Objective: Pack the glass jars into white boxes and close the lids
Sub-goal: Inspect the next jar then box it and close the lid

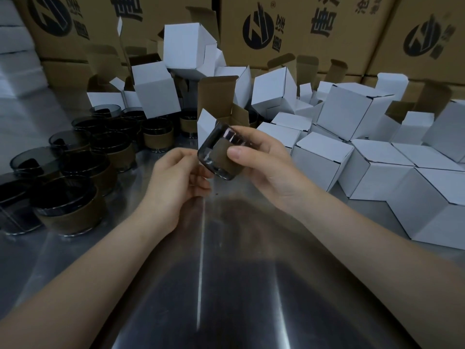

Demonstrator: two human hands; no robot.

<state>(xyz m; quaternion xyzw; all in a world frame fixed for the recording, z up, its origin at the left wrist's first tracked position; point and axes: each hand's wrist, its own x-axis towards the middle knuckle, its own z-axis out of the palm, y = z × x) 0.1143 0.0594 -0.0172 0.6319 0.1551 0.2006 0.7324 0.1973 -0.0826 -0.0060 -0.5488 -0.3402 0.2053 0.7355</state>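
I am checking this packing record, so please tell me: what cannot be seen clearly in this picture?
1. Head view: fingertips of the left hand, hidden behind the hand and the jar; its grip is unclear.
2. Head view: inside of the open box, blocked by the jar.
3. Head view: leftmost jars, cut off by the left edge.

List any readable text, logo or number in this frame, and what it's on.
Brown cardboard cartons at the back: round black logo and large black Chinese characters, one perhaps "惠"; the rest too cropped or distorted to read.
White cardboard boxes, brown-banded glass jar: no text visible.
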